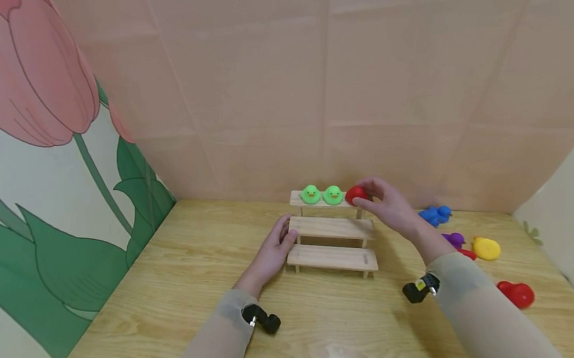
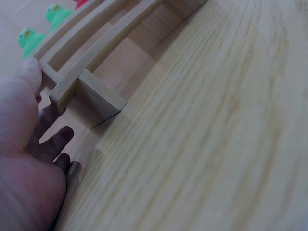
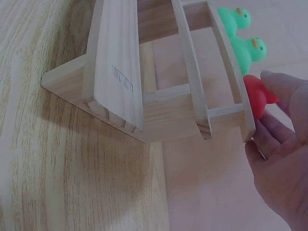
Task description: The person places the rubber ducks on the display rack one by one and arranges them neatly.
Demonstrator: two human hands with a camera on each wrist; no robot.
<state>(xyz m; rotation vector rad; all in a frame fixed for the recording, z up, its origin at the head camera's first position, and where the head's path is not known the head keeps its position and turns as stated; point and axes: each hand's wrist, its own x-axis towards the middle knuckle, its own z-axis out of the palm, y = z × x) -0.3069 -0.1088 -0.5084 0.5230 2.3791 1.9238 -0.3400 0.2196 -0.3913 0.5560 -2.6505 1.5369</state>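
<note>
The red duck (image 1: pixel 355 195) is between the thumb and fingers of the right hand (image 1: pixel 391 207), at the right end of the top shelf (image 1: pixel 296 199). Those fingers are curled in a light pinch on it, parted only by its width; whether its weight is fully on the board I cannot tell. Just left of these fingers, two green ducks (image 1: pixel 322 195) sit upright in a row on the same board. So the top row looks nearly filled, with the red duck's release not yet done. Below and left, the left hand (image 1: pixel 272 253) grips the left end of the wooden rack (image 1: pixel 331 227), thumb and fingers partly closed about it. Right of the right fingers, on the tabletop (image 1: pixel 336 320), lie a blue toy (image 1: pixel 435 215), a purple toy (image 1: pixel 455 240), a yellow toy (image 1: pixel 486 248), a partly hidden red piece (image 1: pixel 468 253) and, nearest the person, a red toy (image 1: pixel 519 295). If these too belong on the rack, the larger share appears left, with the two lower shelves unused.
</note>
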